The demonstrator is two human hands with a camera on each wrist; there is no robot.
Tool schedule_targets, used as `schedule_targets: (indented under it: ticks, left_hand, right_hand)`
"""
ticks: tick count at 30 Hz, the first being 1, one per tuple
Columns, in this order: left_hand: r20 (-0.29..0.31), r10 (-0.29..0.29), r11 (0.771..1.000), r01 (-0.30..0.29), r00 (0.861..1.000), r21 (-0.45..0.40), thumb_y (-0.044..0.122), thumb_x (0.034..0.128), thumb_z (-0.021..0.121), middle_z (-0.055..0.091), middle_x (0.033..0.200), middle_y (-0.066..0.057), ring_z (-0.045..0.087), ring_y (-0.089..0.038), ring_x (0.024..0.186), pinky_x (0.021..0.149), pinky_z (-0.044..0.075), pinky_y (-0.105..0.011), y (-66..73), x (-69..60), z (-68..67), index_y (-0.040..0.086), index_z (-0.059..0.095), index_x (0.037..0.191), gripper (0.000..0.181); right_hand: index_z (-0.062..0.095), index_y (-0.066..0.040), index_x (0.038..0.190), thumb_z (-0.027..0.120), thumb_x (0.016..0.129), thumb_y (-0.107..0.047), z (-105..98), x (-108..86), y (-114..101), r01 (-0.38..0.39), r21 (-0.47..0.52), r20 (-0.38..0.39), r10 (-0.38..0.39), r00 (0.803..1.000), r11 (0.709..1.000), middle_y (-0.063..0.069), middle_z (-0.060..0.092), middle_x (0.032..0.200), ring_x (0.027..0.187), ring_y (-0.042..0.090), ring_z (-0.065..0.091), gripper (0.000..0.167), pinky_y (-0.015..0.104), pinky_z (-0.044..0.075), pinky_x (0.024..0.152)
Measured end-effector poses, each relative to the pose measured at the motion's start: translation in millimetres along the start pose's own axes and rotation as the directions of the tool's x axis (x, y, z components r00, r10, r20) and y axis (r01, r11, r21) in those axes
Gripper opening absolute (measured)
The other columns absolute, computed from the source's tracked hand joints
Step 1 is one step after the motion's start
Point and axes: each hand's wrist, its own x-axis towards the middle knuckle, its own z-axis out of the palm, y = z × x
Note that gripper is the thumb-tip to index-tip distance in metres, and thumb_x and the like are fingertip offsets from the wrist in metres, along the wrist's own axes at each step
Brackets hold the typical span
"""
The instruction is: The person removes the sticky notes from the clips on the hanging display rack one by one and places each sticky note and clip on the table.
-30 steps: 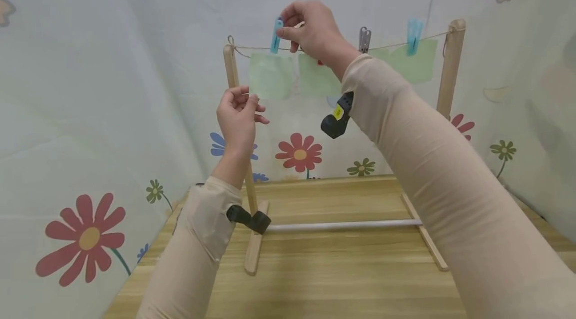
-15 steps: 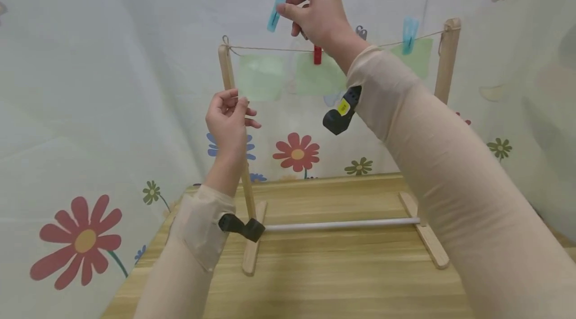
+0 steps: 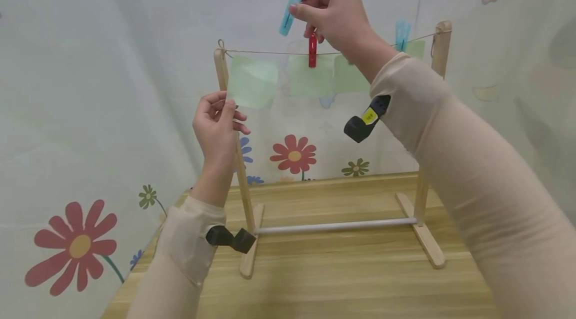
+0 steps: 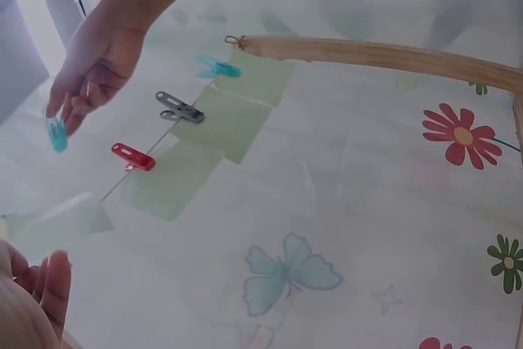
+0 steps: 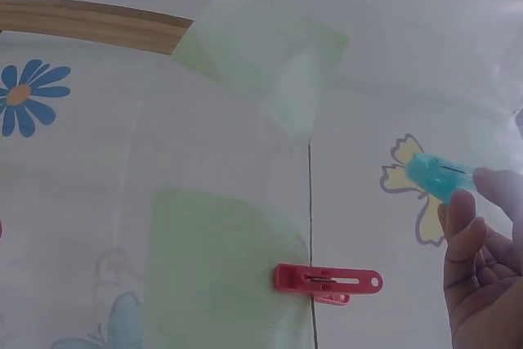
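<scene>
My left hand point(image 3: 215, 119) pinches the lower left corner of a thin pale green sheet point(image 3: 252, 81), which has no clothespin on it. In the right wrist view the sheet point(image 5: 253, 46) looks slightly bent. Above the string point(image 3: 270, 52), my right hand point(image 3: 339, 14) pinches a light blue clothespin point(image 3: 288, 16) by its handle end, clear of string and sheet. Just below that hand, a red clothespin point(image 3: 312, 51) clips a second green sheet point(image 3: 302, 81) to the string. In the left wrist view, a grey clothespin point(image 4: 181, 108) and another blue clothespin point(image 4: 218, 67) hold further green sheets.
The string runs between two wooden posts, a left post point(image 3: 221, 69) and a right post point(image 3: 441, 54). A white rod point(image 3: 337, 226) joins their feet on the wooden table point(image 3: 351, 279). Behind hangs a flower-printed curtain point(image 3: 157, 84).
My right hand has lifted the blue clothespin up from the string, then shifted slightly right with it. My left hand, still on the sheet, has moved a little left and down.
</scene>
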Motion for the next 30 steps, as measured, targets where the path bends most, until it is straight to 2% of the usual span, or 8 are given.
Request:
schedule_targets:
  ticks: [7,13,22,30]
  left_hand:
    - [0.049,0.005,1.0,-0.003,0.999,-0.024,0.007,0.0948,0.057,0.054,0.082,-0.001,0.057,-0.008,0.056,0.044,0.05,-0.018,0.6,-7.0,-3.9,0.017,0.057,0.097,0.01]
    - [0.1,0.009,0.999,-0.006,0.995,-0.033,0.005,0.0939,0.058,0.054,0.08,0.001,0.056,-0.008,0.055,0.043,0.05,-0.019,-1.1,-14.7,-7.5,0.018,0.058,0.097,0.013]
    - [0.161,-0.023,0.999,0.028,0.987,-0.031,0.003,0.0931,0.058,0.054,0.076,0.001,0.054,-0.009,0.052,0.041,0.048,-0.019,-2.8,-24.6,-13.1,0.012,0.06,0.098,0.01]
    - [0.239,-0.094,0.995,0.081,0.966,0.065,0.004,0.0937,0.058,0.057,0.078,0.001,0.054,-0.01,0.054,0.043,0.049,-0.019,-6.9,-32.9,-22.7,0.013,0.06,0.099,0.01]
  right_hand:
    - [0.06,-0.003,0.118,0.066,0.091,-0.02,-8,-11.0,6,0.012,0.067,-0.007,-0.012,1.0,0.998,-0.003,0.063,0.08,0.056,0.01,0.055,0.033,0.017,0.043,0.051]
    - [0.059,-0.007,0.126,0.065,0.092,-0.02,-14,-23.5,12,0.007,0.05,0.001,-0.007,1.0,0.999,-0.005,0.065,0.083,0.062,0.012,0.056,0.037,0.018,0.045,0.052]
    - [0.056,-0.005,0.12,0.065,0.091,-0.016,-25,-43.9,26,-0.003,0.081,0.024,0.001,1.0,0.997,-0.002,0.065,0.084,0.059,0.011,0.058,0.032,0.018,0.047,0.052]
    - [0.054,-0.002,0.117,0.064,0.092,-0.014,-34,-66.7,43,-0.013,0.039,0.06,0.01,0.998,0.999,-0.003,0.064,0.082,0.065,0.01,0.061,0.029,0.017,0.049,0.054]
